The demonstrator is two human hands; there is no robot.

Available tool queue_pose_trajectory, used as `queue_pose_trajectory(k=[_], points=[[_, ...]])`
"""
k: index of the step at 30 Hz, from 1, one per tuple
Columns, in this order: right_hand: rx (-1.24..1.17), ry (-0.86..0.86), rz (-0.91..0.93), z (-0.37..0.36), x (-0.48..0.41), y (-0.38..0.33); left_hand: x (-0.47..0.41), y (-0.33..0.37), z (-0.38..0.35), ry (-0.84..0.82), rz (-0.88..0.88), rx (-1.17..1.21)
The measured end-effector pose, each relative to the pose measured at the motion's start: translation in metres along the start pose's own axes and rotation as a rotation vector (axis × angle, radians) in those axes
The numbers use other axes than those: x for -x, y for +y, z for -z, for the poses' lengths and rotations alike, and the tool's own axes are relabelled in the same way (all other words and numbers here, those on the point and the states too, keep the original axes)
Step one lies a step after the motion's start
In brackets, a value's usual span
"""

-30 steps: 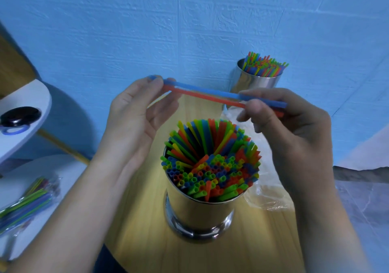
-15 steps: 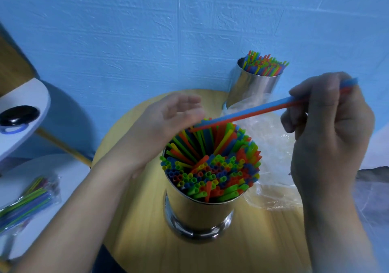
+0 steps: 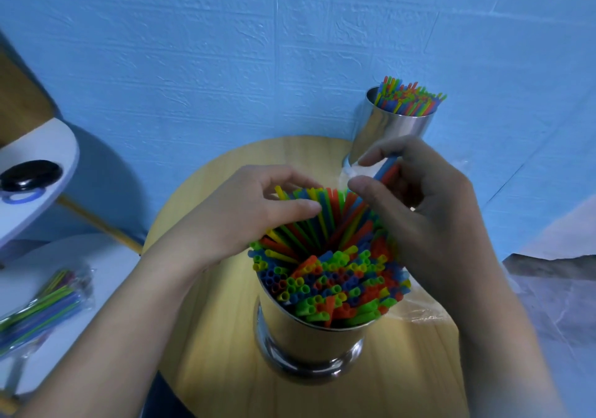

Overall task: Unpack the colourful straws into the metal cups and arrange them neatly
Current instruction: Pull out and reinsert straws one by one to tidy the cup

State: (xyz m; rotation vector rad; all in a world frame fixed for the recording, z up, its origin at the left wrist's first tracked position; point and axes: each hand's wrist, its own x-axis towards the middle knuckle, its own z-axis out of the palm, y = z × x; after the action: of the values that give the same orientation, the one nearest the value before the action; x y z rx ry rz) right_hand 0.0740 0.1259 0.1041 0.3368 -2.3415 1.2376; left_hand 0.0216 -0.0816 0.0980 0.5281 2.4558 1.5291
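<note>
A metal cup (image 3: 309,337) stands on the round wooden table (image 3: 209,337), packed with colourful straws (image 3: 332,275). My right hand (image 3: 429,221) pinches a blue and a red straw (image 3: 385,171) whose lower ends reach down into the cup's far side. My left hand (image 3: 254,211) sits at the cup's left rim, fingers curled over the leaning straw tops; its thumb touches them. A second metal cup (image 3: 390,130) filled with straws stands against the wall at the back right.
A crumpled clear plastic bag (image 3: 419,311) lies on the table right of the near cup. A sealed pack of straws (image 3: 42,304) rests on a white surface at the left. Above it a white shelf holds a black round object (image 3: 30,174).
My right hand has come down and left, tilting the two straws upright and lowering their ends into the near cup. My left hand moved onto the straw tops at the cup's left.
</note>
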Motion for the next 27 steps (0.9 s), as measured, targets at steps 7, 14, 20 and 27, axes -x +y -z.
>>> queue_pose_trajectory(k=[7, 14, 20, 27], points=[[0.114, -0.089, -0.016, 0.003, 0.001, 0.001, -0.005, 0.010, -0.003, -0.028, -0.024, -0.092], [-0.029, -0.098, -0.076, 0.005, 0.000, 0.005, -0.013, 0.015, -0.008, 0.024, -0.035, -0.224], [-0.115, -0.090, -0.108, 0.007, 0.000, -0.001, -0.017, 0.017, -0.010, 0.033, -0.053, -0.277], [-0.151, -0.119, -0.138, 0.013, 0.002, 0.003, -0.022, 0.021, -0.012, 0.027, -0.112, -0.268]])
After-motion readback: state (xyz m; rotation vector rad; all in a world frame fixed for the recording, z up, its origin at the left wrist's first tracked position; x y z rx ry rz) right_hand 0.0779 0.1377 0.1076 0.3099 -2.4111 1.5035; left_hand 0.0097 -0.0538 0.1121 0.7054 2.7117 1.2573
